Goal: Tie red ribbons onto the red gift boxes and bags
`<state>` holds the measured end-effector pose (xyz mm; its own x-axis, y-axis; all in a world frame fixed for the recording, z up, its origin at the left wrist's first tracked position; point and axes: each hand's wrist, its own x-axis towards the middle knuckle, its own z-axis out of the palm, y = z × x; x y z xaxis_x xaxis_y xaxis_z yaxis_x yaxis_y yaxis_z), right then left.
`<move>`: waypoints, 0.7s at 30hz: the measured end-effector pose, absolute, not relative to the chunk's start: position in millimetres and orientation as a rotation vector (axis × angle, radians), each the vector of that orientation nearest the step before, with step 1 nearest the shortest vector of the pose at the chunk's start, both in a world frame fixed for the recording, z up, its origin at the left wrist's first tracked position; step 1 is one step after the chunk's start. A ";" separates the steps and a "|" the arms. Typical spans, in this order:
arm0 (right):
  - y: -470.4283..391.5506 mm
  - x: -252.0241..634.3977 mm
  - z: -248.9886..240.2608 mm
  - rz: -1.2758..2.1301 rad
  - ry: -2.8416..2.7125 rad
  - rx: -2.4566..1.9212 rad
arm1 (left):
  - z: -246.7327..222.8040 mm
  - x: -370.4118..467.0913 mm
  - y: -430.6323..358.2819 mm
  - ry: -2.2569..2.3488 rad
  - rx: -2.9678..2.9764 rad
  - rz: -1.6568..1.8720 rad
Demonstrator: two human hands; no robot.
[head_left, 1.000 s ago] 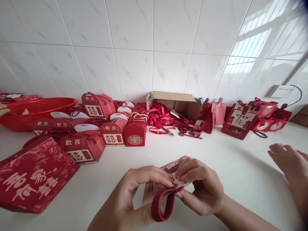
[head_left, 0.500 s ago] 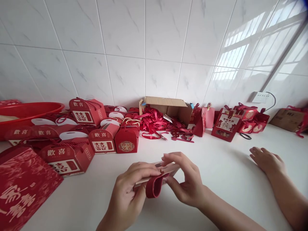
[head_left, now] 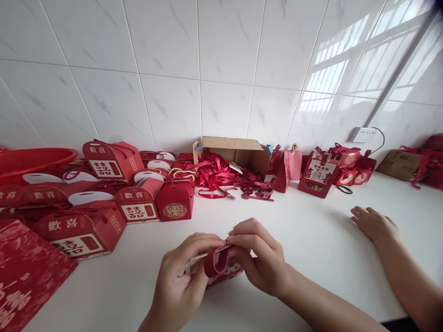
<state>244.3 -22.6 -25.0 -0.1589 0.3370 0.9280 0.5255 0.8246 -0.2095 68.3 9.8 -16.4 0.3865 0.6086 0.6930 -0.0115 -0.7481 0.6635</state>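
Note:
A small red-and-white patterned gift box (head_left: 226,275) is between my hands, low at the front of the table. A dark red strap handle (head_left: 211,264) forms a loop at its top, facing me. My left hand (head_left: 182,272) is closed around the box's left side, its thumb beside the loop. With fingers bent together, my right hand (head_left: 265,258) pinches the strap and top edge from the right. Both hands' fingertips meet at the top. Much of the box is hidden behind them.
Several red gift boxes (head_left: 138,200) stand at the left, near a red basin (head_left: 38,161). A cardboard box (head_left: 231,143) with red ribbons (head_left: 216,170) sits against the wall. Finished-looking red bags (head_left: 316,177) stand back right. Another person's hand (head_left: 375,223) rests on the table at right.
The box has tilted, so its patterned face now shows below the strap. My right fingers have closed in on the strap and top edge. The view has shifted slightly to the right.

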 end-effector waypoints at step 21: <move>-22.8 242.3 -20.1 -0.219 -1.847 -0.624 | -13.4 63.8 11.0 0.554 2.178 1.253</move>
